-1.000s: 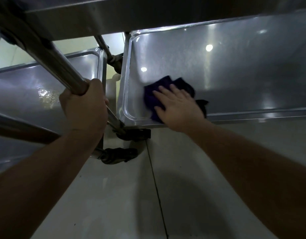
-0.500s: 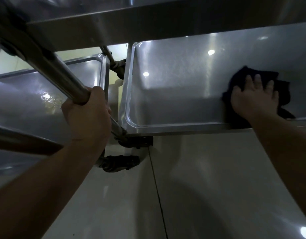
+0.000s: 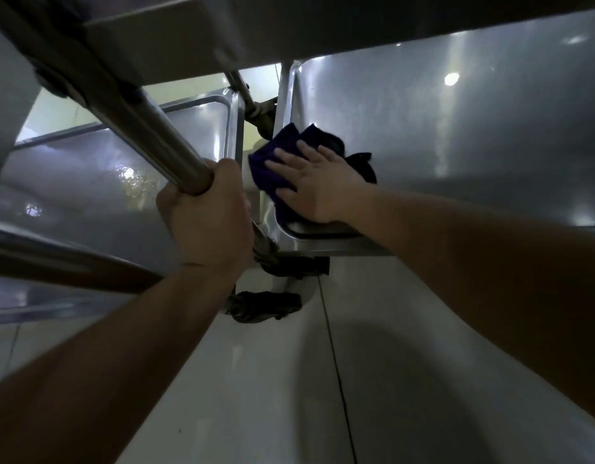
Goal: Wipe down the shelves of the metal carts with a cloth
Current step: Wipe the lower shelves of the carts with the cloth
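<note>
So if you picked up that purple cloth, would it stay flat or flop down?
The cloth would probably flop: it lies bunched in soft folds under the right hand. It likely slides easily, since the shelf looks smooth and shiny. It seems light.

L hand (image 3: 205, 209): fist curled tight round steel tube, knuckles up, back of hand twd camera, forearm reaching up from lower-left, bare. R hand (image 3: 318, 185): flat, palm down, fingers straight & slightly spread, pressing on cloth; wrist straight, forearm coming in from right, bare.
</note>
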{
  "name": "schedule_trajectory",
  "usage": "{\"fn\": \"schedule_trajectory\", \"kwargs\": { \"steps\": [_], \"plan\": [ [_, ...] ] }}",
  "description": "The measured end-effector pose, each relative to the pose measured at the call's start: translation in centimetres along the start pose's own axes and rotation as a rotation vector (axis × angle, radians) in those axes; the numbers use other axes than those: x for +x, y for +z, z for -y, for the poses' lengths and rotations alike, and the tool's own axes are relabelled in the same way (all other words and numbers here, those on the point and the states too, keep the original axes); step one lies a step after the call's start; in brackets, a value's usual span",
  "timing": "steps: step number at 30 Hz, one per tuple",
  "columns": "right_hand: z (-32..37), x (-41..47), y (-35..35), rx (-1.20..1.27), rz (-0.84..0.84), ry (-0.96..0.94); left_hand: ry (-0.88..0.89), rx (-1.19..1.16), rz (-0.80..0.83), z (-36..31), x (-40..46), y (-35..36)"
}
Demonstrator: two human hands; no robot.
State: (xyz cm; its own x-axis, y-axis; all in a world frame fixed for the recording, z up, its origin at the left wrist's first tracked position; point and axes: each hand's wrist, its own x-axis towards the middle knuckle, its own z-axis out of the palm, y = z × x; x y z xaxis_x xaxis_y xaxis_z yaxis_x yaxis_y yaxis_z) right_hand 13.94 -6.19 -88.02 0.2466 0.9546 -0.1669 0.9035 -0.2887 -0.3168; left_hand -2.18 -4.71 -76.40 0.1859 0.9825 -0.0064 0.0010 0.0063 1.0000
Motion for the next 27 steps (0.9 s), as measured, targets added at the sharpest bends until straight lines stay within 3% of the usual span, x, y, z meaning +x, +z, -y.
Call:
{"fn": "schedule_trajectory", "kwargs": {
  "steps": [4, 14, 22, 27],
  "plan": [
    [-1.4, -6.1, 1.2, -0.064, 0.041, -0.202, 0.012, 0.064, 0.017, -0.2, 0.0, -0.3],
    [-16.3, -22.6, -3.0, -0.060, 0.114, 0.209, 0.052, 0.215, 0.028, -0.1, -0.2, -0.9],
    [-16.7, -24.1, -2.7, -0.077, 0.045, 0.247, 0.066, 0.342, 0.047, 0.7, 0.0, -2.1],
    [-16.7, -24.1, -2.6, -0.074, 0.014, 0.233, -0.024, 0.748, 0.228, 3.4, 0.4, -4.3]
  ]
}}
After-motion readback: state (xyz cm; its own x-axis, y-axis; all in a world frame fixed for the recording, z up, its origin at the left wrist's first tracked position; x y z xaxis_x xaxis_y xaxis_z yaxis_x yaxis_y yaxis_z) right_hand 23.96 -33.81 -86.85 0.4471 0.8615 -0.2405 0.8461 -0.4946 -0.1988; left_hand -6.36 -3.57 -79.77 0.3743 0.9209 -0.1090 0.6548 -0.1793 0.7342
